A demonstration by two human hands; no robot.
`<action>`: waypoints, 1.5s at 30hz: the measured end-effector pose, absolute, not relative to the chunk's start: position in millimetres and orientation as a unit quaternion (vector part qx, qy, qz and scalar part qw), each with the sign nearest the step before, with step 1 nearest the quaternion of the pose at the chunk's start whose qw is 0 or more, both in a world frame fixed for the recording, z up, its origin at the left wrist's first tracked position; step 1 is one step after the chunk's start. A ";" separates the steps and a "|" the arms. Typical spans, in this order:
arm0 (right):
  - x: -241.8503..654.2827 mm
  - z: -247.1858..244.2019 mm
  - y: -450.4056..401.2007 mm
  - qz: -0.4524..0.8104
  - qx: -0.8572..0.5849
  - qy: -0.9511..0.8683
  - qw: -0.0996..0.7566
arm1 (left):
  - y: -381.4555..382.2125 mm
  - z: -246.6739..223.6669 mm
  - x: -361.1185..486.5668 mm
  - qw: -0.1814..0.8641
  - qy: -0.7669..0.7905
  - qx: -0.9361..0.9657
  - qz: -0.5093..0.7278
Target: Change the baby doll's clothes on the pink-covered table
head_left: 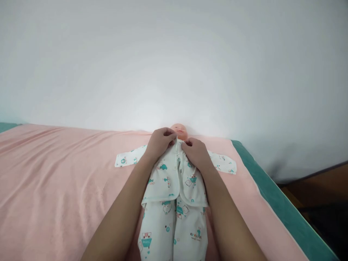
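A baby doll (pixel 179 129) lies on its back, dressed in a white printed jacket (pixel 165 181) and matching pants (pixel 160 228). The jacket's front hangs parted below the chest, and its sleeves stretch out to both sides. My left hand (pixel 163 139) pinches the collar edge on the left, close under the doll's chin. On the other side of the neck opening, my right hand (pixel 195 149) has its fingers closed on the right collar edge. Fingertips partly hide the cloth they grip. The doll's hands do not show beyond the sleeve ends.
A pink blanket (pixel 67 188) with wrinkles on the left covers a green mattress (pixel 272 192), which shows along the right edge. Behind the doll's head rises a white wall (pixel 174 65). Brown wooden furniture (pixel 320 188) stands in shadow at the far right.
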State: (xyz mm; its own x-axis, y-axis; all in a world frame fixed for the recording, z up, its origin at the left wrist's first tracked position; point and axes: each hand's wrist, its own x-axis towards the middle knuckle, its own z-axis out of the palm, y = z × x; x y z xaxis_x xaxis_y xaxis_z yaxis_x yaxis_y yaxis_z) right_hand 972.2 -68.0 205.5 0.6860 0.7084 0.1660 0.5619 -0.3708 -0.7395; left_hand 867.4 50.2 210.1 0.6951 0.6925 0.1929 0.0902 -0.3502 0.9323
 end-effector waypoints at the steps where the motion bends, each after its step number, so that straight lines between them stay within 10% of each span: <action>1: 973.0 205.7 -67.8 0.103 -0.813 -0.380 0.429 | 48.4 209.9 869.7 0.516 0.249 0.756 0.316; 9: 975.7 200.1 -66.4 0.236 -0.653 -0.347 0.631 | 45.9 209.2 874.0 0.468 0.242 0.797 0.296; 45: 952.6 239.2 -89.3 0.181 -0.684 -0.441 0.552 | 45.2 215.3 862.8 0.493 0.219 0.806 0.243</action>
